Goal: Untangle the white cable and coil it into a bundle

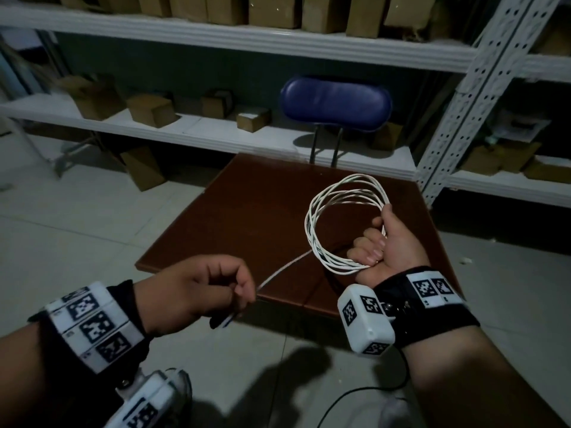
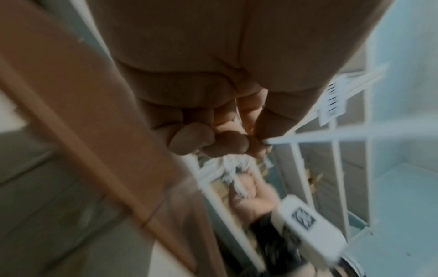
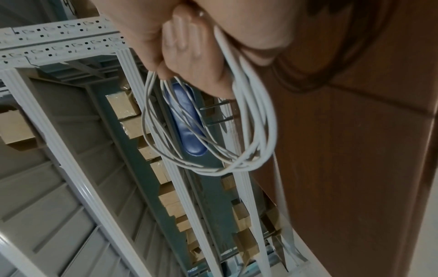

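White cable (image 1: 346, 223) — several loops gathered above the brown desk (image 1: 247, 211), clenched in the right hand (image 1: 386, 251); free tail pinched by the left hand (image 1: 197, 288) — cardboard boxes (image 1: 148, 109) on white shelves (image 1: 216, 131) behind.

Bare brown table (image 1: 247, 211) below; chair (image 1: 335, 103) and shelves (image 1: 185, 128) behind.

A low brown table (image 1: 247, 217) stands on the pale tiled floor (image 1: 77, 236), under and beyond the fingers (image 1: 367, 245) that hold the coil. Nothing can be seen lying on its top. Behind it are white metal shelves (image 1: 216, 134) with cardboard boxes (image 1: 151, 109) on them. One box (image 1: 142, 168) lies on the floor below the shelf.
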A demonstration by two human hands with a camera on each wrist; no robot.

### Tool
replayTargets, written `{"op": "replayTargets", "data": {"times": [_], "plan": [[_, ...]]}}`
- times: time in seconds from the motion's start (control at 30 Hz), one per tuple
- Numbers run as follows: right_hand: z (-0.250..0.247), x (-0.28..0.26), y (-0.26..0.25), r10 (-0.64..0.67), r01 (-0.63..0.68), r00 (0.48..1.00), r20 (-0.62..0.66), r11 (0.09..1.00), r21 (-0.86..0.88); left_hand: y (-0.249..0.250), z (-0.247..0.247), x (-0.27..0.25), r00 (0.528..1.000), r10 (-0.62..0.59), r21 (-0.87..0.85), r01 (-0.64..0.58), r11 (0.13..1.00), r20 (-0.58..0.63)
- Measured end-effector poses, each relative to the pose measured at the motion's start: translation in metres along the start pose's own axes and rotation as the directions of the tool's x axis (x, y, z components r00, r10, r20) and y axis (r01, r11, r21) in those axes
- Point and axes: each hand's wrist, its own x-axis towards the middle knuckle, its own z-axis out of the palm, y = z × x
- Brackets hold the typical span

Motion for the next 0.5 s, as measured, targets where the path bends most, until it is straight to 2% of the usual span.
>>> {"op": "replayTargets", "data": {"times": [0.13,0.23,0.3,0.37,0.5], "plan": [[0.003,0.002,0.0,0.006,-0.006,1.0,0.0,1.0,0.013,0.006,-0.007,0.014,0.983,0.09,0.046,-0.083,0.995,-0.163],[0.004,0.004,-0.001,0.005,-0.005,1.0,-0.002,1.0,0.019,-0.006,-0.011,0.032,0.946,0.104,0.089,-0.081,0.993,-0.306],[0.004,0.006,0.001,0.003,-0.002,1.0,-0.01,1.0,0.016,-0.015,-0.01,0.046,0.889,0.101,0.08,-0.073,0.994,-0.447],[0.004,0.008,0.005,0.011,-0.011,1.0,-0.015,1.0,0.008,-0.024,-0.009,0.06,0.809,0.096,0.022,-0.103,0.994,-0.58],[0.004,0.01,0.015,-0.011,0.01,1.0,-0.02,0.998,-0.065,-0.031,-0.008,0.091,0.681,0.056,-0.077,-0.163,0.984,-0.73]]}}
